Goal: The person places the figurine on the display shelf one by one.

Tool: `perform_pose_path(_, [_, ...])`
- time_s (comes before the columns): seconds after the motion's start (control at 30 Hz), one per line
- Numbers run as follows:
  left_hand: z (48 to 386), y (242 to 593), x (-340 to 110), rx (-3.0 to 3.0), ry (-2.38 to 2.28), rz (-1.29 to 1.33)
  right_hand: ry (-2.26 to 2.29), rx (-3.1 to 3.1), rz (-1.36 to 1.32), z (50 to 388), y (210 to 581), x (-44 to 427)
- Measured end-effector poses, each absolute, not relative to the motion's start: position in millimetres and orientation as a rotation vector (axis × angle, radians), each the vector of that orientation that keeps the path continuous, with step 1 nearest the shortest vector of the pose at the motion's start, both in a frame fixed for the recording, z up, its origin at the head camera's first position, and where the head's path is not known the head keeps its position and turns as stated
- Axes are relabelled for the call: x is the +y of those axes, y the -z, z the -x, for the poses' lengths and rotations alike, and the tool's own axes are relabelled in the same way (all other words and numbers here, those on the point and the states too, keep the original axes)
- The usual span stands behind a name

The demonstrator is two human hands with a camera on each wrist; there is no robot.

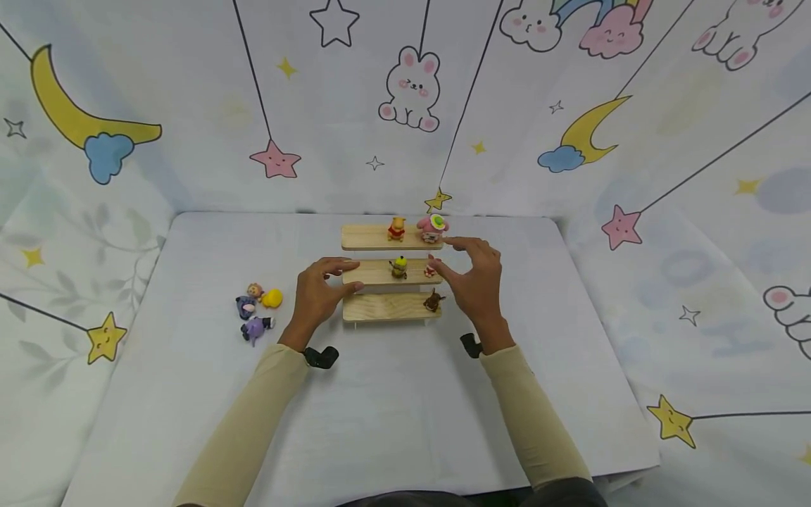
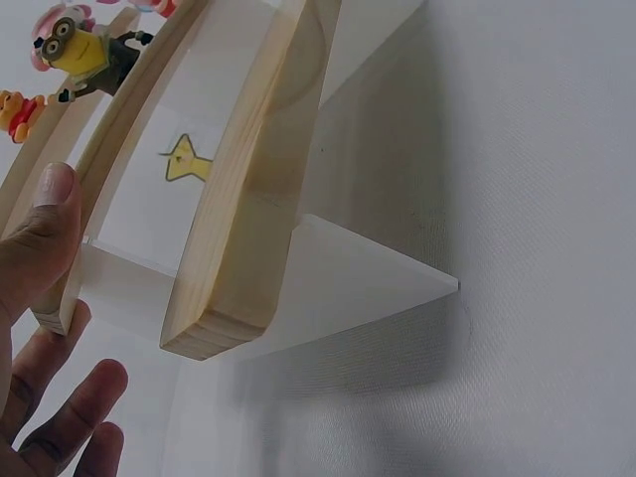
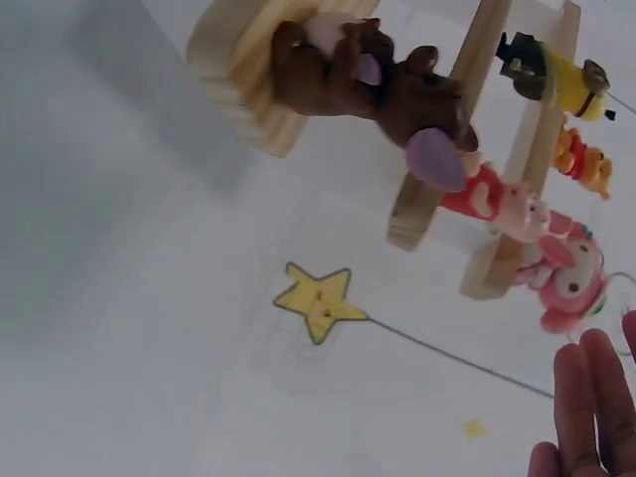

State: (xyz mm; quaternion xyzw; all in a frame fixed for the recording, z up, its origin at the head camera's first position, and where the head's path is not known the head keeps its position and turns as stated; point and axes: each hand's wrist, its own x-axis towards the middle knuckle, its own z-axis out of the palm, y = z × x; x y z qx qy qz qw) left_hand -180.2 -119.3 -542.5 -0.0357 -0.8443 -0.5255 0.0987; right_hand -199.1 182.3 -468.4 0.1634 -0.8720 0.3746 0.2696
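A small three-tier wooden display shelf stands on the table. My left hand point(image 1: 319, 292) grips the left end of its middle board point(image 1: 374, 273), thumb on top and a fingertip beneath. At the right end my right hand point(image 1: 478, 282) has its fingers extended, beside a pink-and-red pig figurine point(image 3: 487, 197); the thumb looks close to it, contact unclear. A yellow minion figurine point(image 1: 398, 267) shares that board. On the top board point(image 1: 364, 238) stand a Pooh bear figurine point(image 1: 396, 229) and a pink rabbit figurine point(image 1: 434, 229). The bottom board point(image 1: 380, 308) bears a brown animal figurine point(image 1: 433, 301).
Left of the shelf, several figurines lie grouped on the white table point(image 1: 393, 422): a blue-grey donkey point(image 1: 246, 307), a purple elephant-like one point(image 1: 255, 328), a yellow one point(image 1: 272, 298) and a small brown-topped one point(image 1: 255, 290). A patterned cloth backdrop point(image 1: 209, 141) rises behind.
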Motion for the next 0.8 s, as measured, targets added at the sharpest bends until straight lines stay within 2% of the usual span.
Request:
perform_pose_path(0.27, [178, 543, -121, -2.498, 1.533, 0.098, -1.297, -2.6, -0.177, 204, 499, 201])
perform_pose_path(0.8, [178, 539, -118, -2.515, 1.493, 0.145, -1.387, -2.819, -0.113, 212, 506, 196])
